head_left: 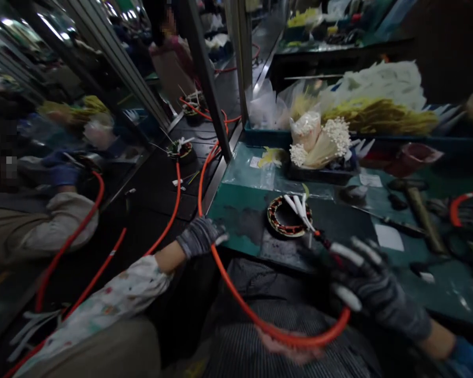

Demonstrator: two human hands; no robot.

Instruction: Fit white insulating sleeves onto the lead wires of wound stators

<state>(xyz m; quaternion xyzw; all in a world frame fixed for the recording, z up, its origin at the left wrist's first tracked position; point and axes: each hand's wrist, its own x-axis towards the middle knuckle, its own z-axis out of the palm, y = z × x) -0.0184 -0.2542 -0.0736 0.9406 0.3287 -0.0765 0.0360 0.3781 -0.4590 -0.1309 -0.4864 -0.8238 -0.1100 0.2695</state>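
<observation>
A ring-shaped stator [274, 220] with red and pale windings lies on the green work mat, white sleeves standing across its right side. Dark and red leads run from it toward my right hand [372, 286], gloved in grey with white fingertips. Below that hand, the orange cable [256, 315] curves down across my lap; the thumb and fingers close around its upper end, partly blurred. My left hand [201, 236], in a striped grey glove, is closed about the same cable at the bench's left edge. Its inner fingers are mostly hidden.
A hammer [425, 215] and a screwdriver [394, 220] lie at the right. Behind the stator stands a bin [268, 137] with bagged white and yellow sleeves. Further stators [181, 149] with orange cables sit on the dark conveyor [142, 210]. A co-worker's gloved hand [61, 168] is at left.
</observation>
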